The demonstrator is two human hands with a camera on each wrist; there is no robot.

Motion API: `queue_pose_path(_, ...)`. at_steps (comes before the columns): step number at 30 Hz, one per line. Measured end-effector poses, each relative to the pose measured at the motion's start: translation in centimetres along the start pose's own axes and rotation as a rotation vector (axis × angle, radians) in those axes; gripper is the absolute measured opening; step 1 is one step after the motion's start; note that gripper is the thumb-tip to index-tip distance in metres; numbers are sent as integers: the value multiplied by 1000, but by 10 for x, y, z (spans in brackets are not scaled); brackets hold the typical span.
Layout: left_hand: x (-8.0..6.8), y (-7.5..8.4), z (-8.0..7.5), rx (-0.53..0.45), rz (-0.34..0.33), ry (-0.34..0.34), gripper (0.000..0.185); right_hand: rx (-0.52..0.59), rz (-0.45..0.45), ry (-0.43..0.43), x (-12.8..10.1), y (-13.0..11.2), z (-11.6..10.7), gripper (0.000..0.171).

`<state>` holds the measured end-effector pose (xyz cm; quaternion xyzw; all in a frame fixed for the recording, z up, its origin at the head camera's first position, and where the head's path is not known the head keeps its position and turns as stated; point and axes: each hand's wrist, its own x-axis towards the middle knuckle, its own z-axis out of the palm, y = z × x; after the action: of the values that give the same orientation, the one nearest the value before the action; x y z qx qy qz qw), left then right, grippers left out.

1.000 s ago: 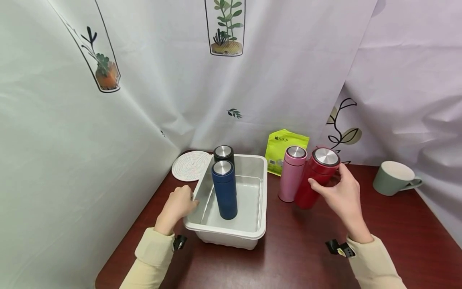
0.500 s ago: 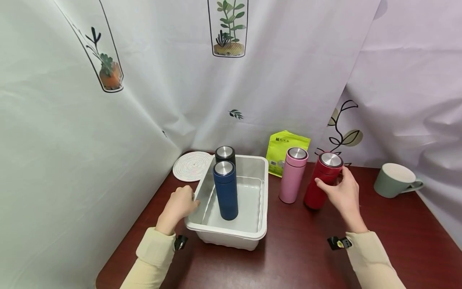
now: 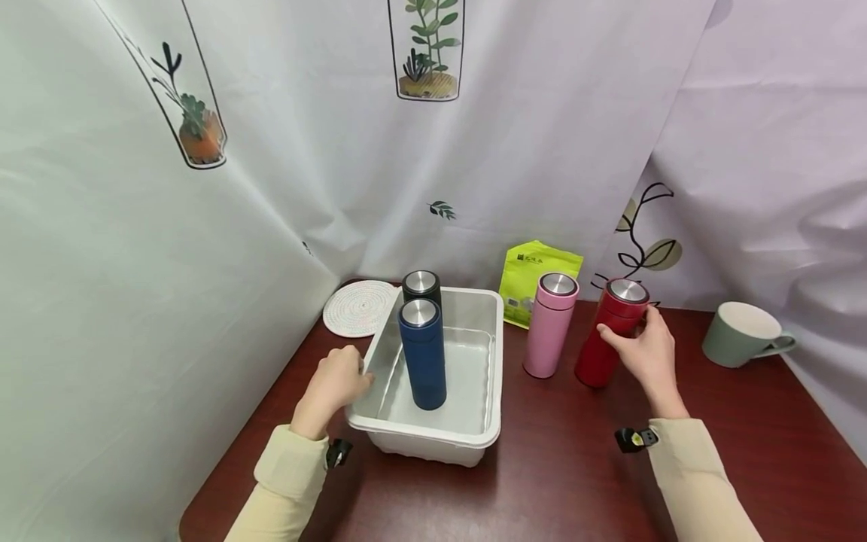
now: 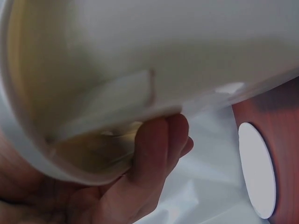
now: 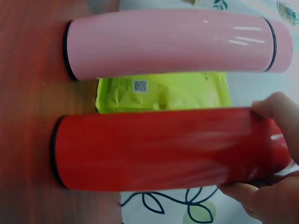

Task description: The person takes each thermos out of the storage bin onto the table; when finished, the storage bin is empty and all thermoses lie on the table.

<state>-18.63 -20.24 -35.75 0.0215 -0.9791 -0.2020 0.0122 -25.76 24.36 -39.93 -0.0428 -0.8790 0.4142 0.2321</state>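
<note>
Red flask stands upright on the dark wooden table in the head view, just right of the pink flask, with the right hand wrapped around its upper part, while the left hand grasps the left rim of the white tub holding the blue flask and black flask. From the left wrist, fingers curl under the tub's rim. From the right wrist, fingertips clasp the red flask near its cap, the pink flask beside it and a green pouch behind them.
</note>
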Motion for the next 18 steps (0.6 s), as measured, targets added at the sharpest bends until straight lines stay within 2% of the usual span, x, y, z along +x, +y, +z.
queue_pose_path(4,0,1,0,2,7,0,44,-38,-5,-40,2,0,-3,69)
queue_pose_path(18,0,-1,-1,0,0,1,36,-118,64,-54,-3,-13,-3,73)
